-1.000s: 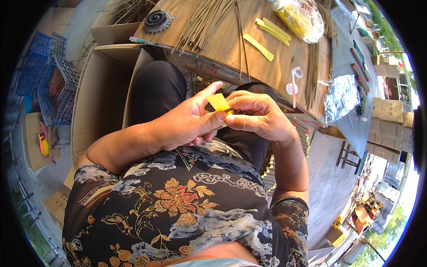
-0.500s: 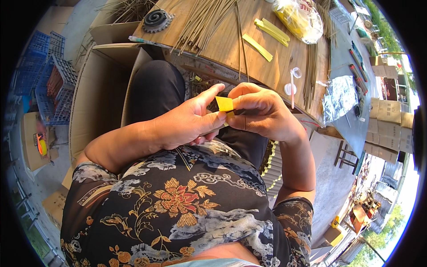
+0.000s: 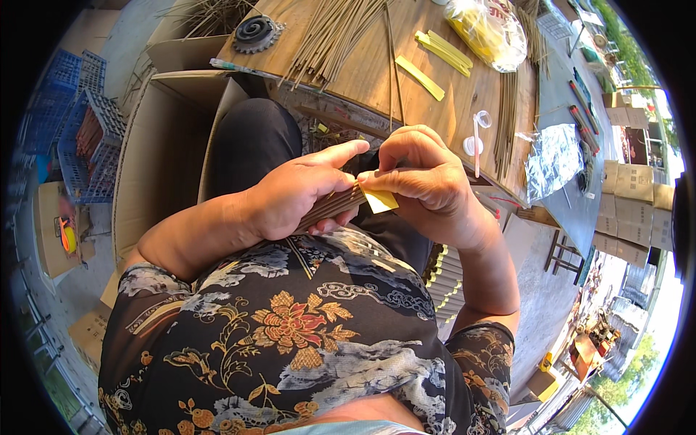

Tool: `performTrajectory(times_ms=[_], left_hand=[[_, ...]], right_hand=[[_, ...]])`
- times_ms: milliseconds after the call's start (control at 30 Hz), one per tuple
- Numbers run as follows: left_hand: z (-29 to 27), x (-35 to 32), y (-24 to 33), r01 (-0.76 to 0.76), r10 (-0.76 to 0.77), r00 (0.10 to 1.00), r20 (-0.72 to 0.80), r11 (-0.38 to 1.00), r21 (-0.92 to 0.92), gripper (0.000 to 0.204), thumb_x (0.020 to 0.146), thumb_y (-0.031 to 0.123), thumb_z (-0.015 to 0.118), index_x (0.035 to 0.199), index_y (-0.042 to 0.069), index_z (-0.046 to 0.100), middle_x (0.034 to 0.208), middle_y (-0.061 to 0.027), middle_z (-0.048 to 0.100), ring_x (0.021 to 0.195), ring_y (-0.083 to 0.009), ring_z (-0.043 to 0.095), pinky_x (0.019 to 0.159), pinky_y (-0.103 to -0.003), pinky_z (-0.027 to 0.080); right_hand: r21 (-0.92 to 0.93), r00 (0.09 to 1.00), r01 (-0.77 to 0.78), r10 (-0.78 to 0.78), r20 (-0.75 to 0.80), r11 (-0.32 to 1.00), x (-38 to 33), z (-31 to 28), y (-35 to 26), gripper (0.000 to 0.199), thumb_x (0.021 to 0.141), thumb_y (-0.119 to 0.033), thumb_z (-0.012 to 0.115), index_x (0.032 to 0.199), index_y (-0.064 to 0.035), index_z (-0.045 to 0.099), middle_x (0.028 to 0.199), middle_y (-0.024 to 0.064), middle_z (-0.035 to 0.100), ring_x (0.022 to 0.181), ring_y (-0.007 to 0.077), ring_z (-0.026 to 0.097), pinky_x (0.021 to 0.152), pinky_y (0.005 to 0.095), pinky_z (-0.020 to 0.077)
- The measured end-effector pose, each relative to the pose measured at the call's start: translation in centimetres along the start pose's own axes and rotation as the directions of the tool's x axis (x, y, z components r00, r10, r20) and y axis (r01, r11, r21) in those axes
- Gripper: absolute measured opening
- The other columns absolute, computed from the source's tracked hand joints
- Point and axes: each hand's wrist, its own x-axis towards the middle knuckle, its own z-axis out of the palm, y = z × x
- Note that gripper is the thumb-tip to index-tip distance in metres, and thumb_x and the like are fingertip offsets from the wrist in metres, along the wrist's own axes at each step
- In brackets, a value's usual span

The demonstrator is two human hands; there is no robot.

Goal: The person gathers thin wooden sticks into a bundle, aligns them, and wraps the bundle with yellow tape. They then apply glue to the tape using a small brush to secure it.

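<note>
Above my lap, my left hand (image 3: pixel 286 196) is closed around a bundle of thin brown incense sticks (image 3: pixel 332 206), its index finger stretched out over the top. My right hand (image 3: pixel 428 177) pinches a yellow paper strip (image 3: pixel 380 201) between thumb and fingers at the right end of the bundle. The strip hangs at a slant against the stick ends. Further bundles with yellow bands (image 3: pixel 444 286) lie beside my right thigh. On the wooden table (image 3: pixel 449 109) ahead, flat yellow strips (image 3: pixel 442 52) lie near loose incense sticks (image 3: pixel 337 36).
An open cardboard box (image 3: pixel 163 159) stands left of my knee, with blue crates (image 3: pixel 90 159) beyond it. A toothed dark disc (image 3: pixel 256 33), a plastic bag with yellow contents (image 3: pixel 489 32) and a small clear spoon (image 3: pixel 478 138) are on the table. Stacked cartons (image 3: pixel 631 206) stand far right.
My right hand has turned and brought the yellow strip's edge to the bundle's end; the strip now hangs lower. More of the sticks show in my left hand, which has barely moved.
</note>
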Motion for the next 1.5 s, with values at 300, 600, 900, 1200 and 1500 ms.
performTrajectory(times_ms=[300,600,900,1200,1500], left_hand=[[-0.4,0.3,-0.2,-0.028,0.03,0.998,0.057,0.999,-0.043,0.032,0.092,0.029,0.041,0.116,0.008,0.039,0.061,-0.0058,0.05,0.042,-0.0096,0.043,0.037,-0.019,0.033],[0.4,-0.1,0.9,0.02,-0.015,0.992,0.122,0.999,-0.039,0.024,0.09,0.033,0.047,0.097,0.011,0.051,0.059,-0.0012,0.049,0.042,-0.004,0.042,0.036,-0.015,0.032],[0.4,-1.0,2.0,-0.109,0.11,0.994,-0.013,0.993,0.042,0.049,0.087,0.034,0.053,0.124,0.004,0.039,0.07,-0.0012,0.052,0.048,-0.0045,0.044,0.037,-0.014,0.033],[2.0,-1.5,2.3,-0.407,0.527,0.836,-0.153,0.783,0.471,0.036,0.089,0.027,0.052,0.113,0.005,0.036,0.064,0.0013,0.048,0.054,-0.0033,0.041,0.046,-0.015,0.033],[1.6,-1.4,1.6,-0.525,0.588,0.808,-0.02,0.736,0.428,0.024,0.092,0.025,0.046,0.103,0.004,0.042,0.066,-0.0002,0.047,0.052,-0.0031,0.039,0.044,-0.015,0.032]], right_hand=[[-0.254,0.982,0.176,-0.187,-0.017,0.951,0.6,-0.3,-0.9,0.026,0.057,-0.008,0.07,0.083,-0.0098,0.066,0.082,0.0013,0.052,0.079,0.0205,0.053,0.068,0.0316,0.0422],[-0.286,0.908,0.396,-0.418,-0.017,0.873,0.9,-0.4,-0.1,0.019,0.06,-0.009,0.068,0.078,-0.0064,0.064,0.086,0.0023,0.053,0.081,0.0206,0.053,0.065,0.0327,0.0443],[-0.427,0.846,0.443,-0.525,-0.092,0.789,0.2,0.5,-0.3,0.016,0.064,-0.015,0.07,0.077,-0.0104,0.062,0.091,0.0026,0.055,0.084,0.0203,0.054,0.073,0.0332,0.0453],[0.596,0.791,-0.312,0.55,-0.269,0.74,0.4,3.0,-2.4,0.047,0.061,-0.032,0.08,0.084,-0.0018,0.053,0.076,0.003,0.05,0.072,0.011,0.049,0.065,0.0258,0.0423],[0.473,0.861,0.023,0.223,-0.458,0.881,1.1,4.2,-1.2,0.014,0.081,-0.013,0.063,0.077,-0.0008,0.056,0.07,0.0072,0.054,0.063,0.0177,0.05,0.059,0.0285,0.0418]])
